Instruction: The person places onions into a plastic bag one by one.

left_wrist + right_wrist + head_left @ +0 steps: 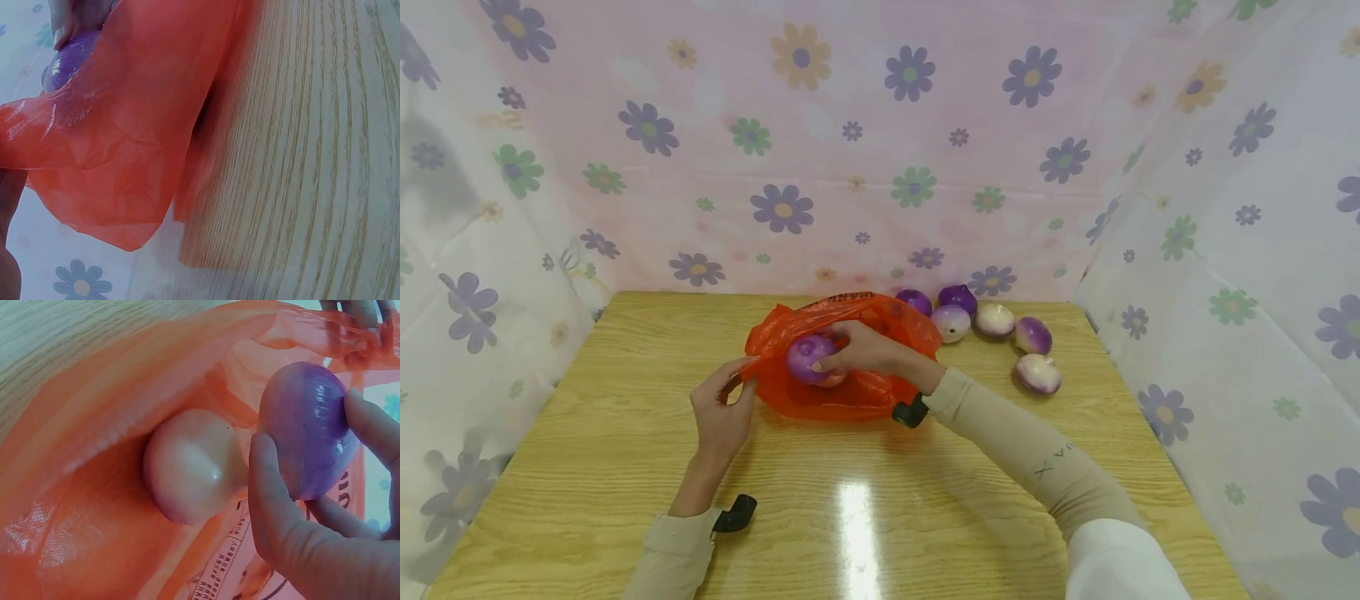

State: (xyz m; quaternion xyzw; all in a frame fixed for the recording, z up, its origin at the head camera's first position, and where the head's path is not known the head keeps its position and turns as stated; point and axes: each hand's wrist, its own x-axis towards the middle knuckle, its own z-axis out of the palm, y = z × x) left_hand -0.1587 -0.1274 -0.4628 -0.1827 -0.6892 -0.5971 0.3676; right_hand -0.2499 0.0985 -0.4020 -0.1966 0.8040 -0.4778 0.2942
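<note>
An orange-red plastic bag (880,400) with dark printing lies on the wooden table, its mouth held wide. My left hand (721,412) pinches the bag's left rim between thumb and fingers. At the bag's opening, my right hand (865,348) grips a glossy purple onion (808,358), thumb on one side and fingers on the other. The right wrist view shows that onion (306,431) above a second, whitish onion (194,465) lying inside the bag. From the left wrist, the bag film (144,125) hides most of the held onion (69,59).
Several purple and white onions sit right of the bag near the table's back edge, among them a dark purple one (957,301) and a whitish one (1038,374). Flower-printed cloth (850,167) hangs behind the wooden table (805,500) and on both sides.
</note>
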